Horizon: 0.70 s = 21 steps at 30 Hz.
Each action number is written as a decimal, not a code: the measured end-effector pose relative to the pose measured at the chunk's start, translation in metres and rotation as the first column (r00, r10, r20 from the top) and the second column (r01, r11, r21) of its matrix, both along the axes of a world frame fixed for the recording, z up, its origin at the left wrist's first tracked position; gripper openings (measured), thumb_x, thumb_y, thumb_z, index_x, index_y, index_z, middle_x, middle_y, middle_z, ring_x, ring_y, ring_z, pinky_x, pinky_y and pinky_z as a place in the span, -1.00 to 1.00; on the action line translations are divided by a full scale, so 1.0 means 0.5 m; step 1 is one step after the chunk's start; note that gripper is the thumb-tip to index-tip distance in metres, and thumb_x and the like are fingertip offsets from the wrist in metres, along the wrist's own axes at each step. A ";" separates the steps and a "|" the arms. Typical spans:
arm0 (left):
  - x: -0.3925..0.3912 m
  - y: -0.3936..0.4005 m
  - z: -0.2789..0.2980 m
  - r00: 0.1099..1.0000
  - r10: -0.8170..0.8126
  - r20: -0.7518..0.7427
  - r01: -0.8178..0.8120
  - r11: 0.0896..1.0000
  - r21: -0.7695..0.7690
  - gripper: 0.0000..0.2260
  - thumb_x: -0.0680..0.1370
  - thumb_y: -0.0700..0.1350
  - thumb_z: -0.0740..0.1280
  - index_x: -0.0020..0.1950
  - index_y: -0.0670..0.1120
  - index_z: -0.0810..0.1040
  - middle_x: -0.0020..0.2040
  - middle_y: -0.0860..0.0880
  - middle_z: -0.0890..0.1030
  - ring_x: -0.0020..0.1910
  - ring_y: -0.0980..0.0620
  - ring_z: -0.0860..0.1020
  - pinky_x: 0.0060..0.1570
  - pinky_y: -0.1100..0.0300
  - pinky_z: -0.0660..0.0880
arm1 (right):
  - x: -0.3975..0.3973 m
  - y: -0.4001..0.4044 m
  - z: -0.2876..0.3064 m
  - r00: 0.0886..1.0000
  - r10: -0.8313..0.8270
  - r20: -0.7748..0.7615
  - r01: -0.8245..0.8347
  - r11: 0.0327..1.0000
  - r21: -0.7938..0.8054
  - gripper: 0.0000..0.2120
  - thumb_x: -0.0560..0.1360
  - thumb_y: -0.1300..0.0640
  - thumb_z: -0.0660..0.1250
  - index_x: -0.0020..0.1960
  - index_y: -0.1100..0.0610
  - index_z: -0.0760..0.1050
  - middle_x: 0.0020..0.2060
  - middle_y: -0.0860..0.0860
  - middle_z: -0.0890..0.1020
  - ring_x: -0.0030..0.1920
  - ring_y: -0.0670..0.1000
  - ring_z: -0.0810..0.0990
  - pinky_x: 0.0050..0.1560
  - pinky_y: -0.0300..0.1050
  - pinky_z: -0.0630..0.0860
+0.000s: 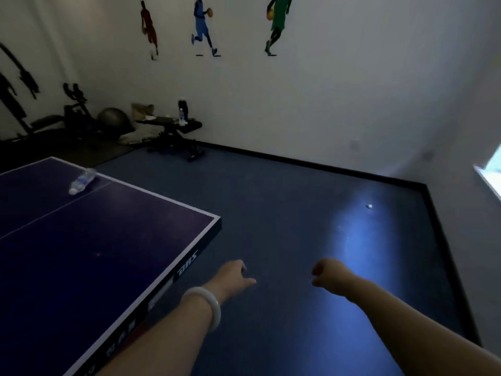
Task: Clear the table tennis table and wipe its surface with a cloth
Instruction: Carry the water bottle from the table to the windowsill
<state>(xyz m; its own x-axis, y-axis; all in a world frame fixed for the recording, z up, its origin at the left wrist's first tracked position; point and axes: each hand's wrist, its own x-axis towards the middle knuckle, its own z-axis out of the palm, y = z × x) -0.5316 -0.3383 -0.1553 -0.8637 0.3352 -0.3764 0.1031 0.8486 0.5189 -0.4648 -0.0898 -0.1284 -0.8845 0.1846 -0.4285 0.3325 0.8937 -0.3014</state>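
Fingers [248, 280] of the left hand [233, 278] hanging loosely, one pointing forward, gripping nothing; fingers of the right hand [326, 276] curling inward into a loose fist, seemingly holding nothing, though impossible to confirm with the palm turned away. Both hands reaching out over the blue floor [271, 213], just beside the near corner of the table tennis table [108, 240] and not touching it. Wearing a pale bangle [206, 302] on the left wrist.

Lying on its side near the far edge of the dark surface, close to the white centre line: a plastic water bottle [81, 181], probably left there after play and still waiting to be cleared. Sitting well apart on the floor in a patch of light: a small white ball [369, 206]. Showing no cloth anywhere in view.

Standing against the far wall: a black weight bench [173, 128] carrying another bottle, with an exercise ball [113, 119] beside it.

Judging the task as barely begun, with the bottle on the table and wiping not yet possible without a cloth in hand.
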 end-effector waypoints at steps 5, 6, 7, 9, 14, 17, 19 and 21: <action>-0.191 0.057 -0.022 0.994 0.107 0.024 -0.107 0.994 0.005 -0.60 0.53 0.09 0.37 0.28 -0.06 0.43 0.19 -0.01 0.48 0.03 0.09 0.48 -0.03 0.26 0.43 | -0.245 0.074 -0.031 0.998 0.063 0.020 -0.063 0.998 -0.024 -0.63 0.51 0.12 0.39 0.27 0.26 0.54 0.19 0.14 0.61 0.19 0.07 0.58 0.12 -0.15 0.49; -0.241 0.066 -0.028 0.992 0.125 0.026 -0.125 0.992 0.012 -0.60 0.53 0.09 0.37 0.28 -0.06 0.42 0.18 -0.01 0.48 0.01 0.09 0.48 -0.04 0.26 0.43 | -0.300 0.086 -0.037 0.998 0.068 0.017 -0.067 0.997 -0.039 -0.62 0.50 0.12 0.41 0.28 0.23 0.53 0.20 0.11 0.61 0.19 0.06 0.58 0.12 -0.16 0.49; -0.294 0.075 -0.033 0.990 0.141 0.026 -0.141 0.990 0.021 -0.60 0.53 0.09 0.37 0.28 -0.06 0.42 0.16 0.00 0.48 -0.02 0.10 0.50 -0.06 0.27 0.45 | -0.358 0.098 -0.042 0.997 0.073 0.014 -0.072 0.996 -0.055 -0.60 0.50 0.12 0.42 0.30 0.19 0.51 0.21 0.09 0.60 0.20 0.05 0.57 0.12 -0.18 0.49; -0.409 0.093 -0.039 0.986 0.166 0.015 -0.167 0.985 0.045 -0.60 0.53 0.08 0.37 0.28 -0.07 0.41 0.15 0.00 0.49 -0.04 0.11 0.51 -0.08 0.28 0.45 | -0.477 0.118 -0.050 0.997 0.073 0.000 -0.073 0.994 -0.082 -0.57 0.50 0.12 0.43 0.33 0.16 0.48 0.22 0.07 0.57 0.20 0.04 0.56 0.13 -0.18 0.51; -0.693 0.141 -0.033 0.977 0.212 0.016 -0.212 0.975 0.067 -0.58 0.53 0.10 0.36 0.30 -0.07 0.41 0.22 -0.01 0.47 0.10 0.06 0.48 0.09 0.22 0.44 | -0.769 0.159 -0.036 0.996 0.091 -0.003 -0.091 0.991 -0.094 -0.56 0.52 0.11 0.42 0.37 0.14 0.45 0.27 0.07 0.53 0.25 0.04 0.52 0.21 -0.16 0.49; -0.845 0.171 -0.013 0.971 0.237 0.013 -0.238 0.968 0.075 -0.57 0.53 0.11 0.36 0.31 -0.06 0.40 0.22 0.00 0.47 0.08 0.07 0.47 0.03 0.24 0.41 | -0.941 0.185 -0.014 0.992 0.123 -0.032 -0.125 0.988 -0.089 -0.55 0.52 0.10 0.42 0.37 0.16 0.44 0.27 0.08 0.54 0.26 0.06 0.52 0.19 -0.17 0.47; -0.935 0.188 0.000 0.970 0.243 0.001 -0.242 0.968 0.061 -0.56 0.54 0.11 0.35 0.33 -0.07 0.40 0.25 -0.01 0.46 0.09 0.07 0.46 0.04 0.24 0.39 | -1.049 0.199 0.000 0.989 0.137 -0.049 -0.141 0.986 -0.094 -0.57 0.53 0.10 0.41 0.36 0.17 0.45 0.27 0.09 0.54 0.26 0.07 0.52 0.18 -0.16 0.47; -1.022 0.202 0.009 0.962 0.272 -0.011 -0.271 0.962 0.044 -0.54 0.54 0.12 0.34 0.35 -0.07 0.38 0.28 -0.01 0.45 0.12 0.06 0.45 0.09 0.22 0.41 | -1.158 0.208 0.009 0.982 0.176 -0.065 -0.182 0.979 -0.090 -0.57 0.54 0.09 0.39 0.36 0.17 0.44 0.29 0.10 0.53 0.27 0.08 0.51 0.20 -0.14 0.46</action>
<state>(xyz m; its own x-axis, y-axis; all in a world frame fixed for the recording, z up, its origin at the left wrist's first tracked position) -1.0426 -0.2375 -0.1507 -0.9303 0.1023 -0.3522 -0.1193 0.8237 0.5544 -1.0438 0.0142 -0.1237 -0.9229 -0.0179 -0.3846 0.1498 0.9035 -0.4016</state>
